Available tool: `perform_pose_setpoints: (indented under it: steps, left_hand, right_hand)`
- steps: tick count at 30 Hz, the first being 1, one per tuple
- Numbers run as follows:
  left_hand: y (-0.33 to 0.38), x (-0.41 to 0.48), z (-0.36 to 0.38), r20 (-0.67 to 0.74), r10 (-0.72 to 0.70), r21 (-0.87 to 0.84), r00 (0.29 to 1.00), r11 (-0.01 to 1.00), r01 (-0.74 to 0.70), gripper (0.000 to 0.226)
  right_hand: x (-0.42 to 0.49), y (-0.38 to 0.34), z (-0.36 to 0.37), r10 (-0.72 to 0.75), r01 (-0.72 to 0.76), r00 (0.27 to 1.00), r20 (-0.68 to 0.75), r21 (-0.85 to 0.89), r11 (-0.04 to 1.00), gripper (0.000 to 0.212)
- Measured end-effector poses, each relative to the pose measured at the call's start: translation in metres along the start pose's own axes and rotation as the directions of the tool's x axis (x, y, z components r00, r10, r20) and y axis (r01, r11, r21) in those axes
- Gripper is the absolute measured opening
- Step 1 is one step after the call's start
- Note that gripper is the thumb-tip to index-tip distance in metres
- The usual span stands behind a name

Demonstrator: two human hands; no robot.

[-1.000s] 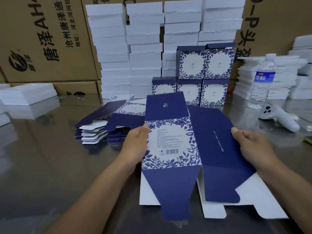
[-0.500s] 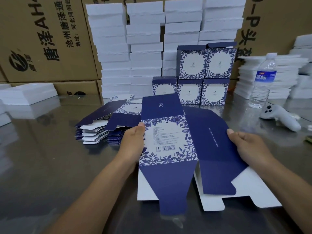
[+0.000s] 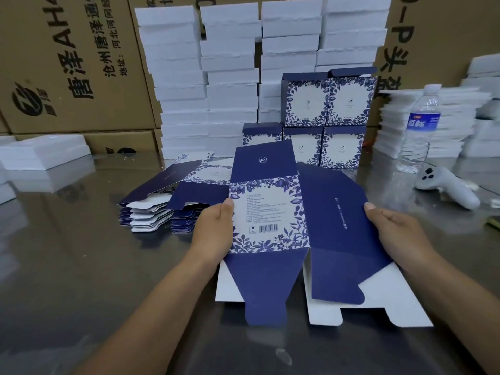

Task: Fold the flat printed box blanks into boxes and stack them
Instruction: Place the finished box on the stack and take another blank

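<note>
I hold a navy and white floral box blank [image 3: 267, 212] flat in front of me, barcode panel up. My left hand [image 3: 213, 234] grips its left edge, thumb on the floral panel. My right hand [image 3: 392, 231] grips the right edge of the plain navy panel, thumb on top. The blank's bottom flaps hang toward me over the metal table [image 3: 67, 266]. A pile of flat blanks [image 3: 162, 204] lies to the left behind it. Several folded boxes [image 3: 327, 117] are stacked in two rows at the back.
Tall stacks of white foam pieces [image 3: 230, 77] and brown cartons [image 3: 67, 63] line the back. A water bottle [image 3: 420, 125] and a white controller [image 3: 446, 185] stand at the right, with more white stacks [image 3: 443, 120] beyond. Low white stacks [image 3: 46, 152] sit far left.
Both hands have pulled the blank slightly toward me and to the left. The right navy panel has tilted up a little along its crease. Grips are unchanged.
</note>
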State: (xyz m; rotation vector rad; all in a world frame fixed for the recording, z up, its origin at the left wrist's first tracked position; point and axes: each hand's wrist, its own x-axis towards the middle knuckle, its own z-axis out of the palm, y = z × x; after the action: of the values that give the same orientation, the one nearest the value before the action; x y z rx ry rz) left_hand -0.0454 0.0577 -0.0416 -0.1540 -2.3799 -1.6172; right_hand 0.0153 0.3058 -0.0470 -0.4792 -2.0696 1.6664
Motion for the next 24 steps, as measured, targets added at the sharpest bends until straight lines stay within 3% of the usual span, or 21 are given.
perform_pose_setpoints:
  steps: [4, 8, 17, 20, 24]
  left_hand:
    - [0.0, 0.0002, 0.0005, -0.04, -0.007, -0.011, 0.999, 1.0, 0.006, 0.047]
    - [-0.0022, 0.0021, -0.0008, -0.056, -0.022, -0.044, 0.998, 0.999, 0.019, 0.046]
    - [-0.0016, 0.0012, 0.0031, 0.093, -0.185, -0.271, 0.978, 0.941, 0.203, 0.04]
    - [-0.0024, -0.0014, 0.0035, 0.15, -0.08, -0.206, 0.985, 0.972, 0.11, 0.04]
    - [-0.0029, -0.0006, 0.0006, 0.072, -0.001, -0.161, 0.997, 0.987, 0.012, 0.033]
  right_hand:
    - [-0.0013, -0.0013, -0.0007, 0.018, -0.02, 0.998, 0.053, 0.041, 0.999, 0.046]
    - [-0.001, -0.0021, 0.0001, -0.011, 0.016, 0.997, 0.079, -0.059, 0.998, 0.041]
    - [0.0005, -0.003, -0.0051, -0.044, 0.044, 0.999, -0.012, -0.034, 0.998, 0.049]
    - [0.0006, -0.004, -0.0078, -0.027, 0.026, 0.998, -0.054, -0.025, 0.999, 0.051]
    - [0.0019, -0.0029, -0.006, -0.013, 0.012, 0.999, -0.031, -0.013, 1.0, 0.052]
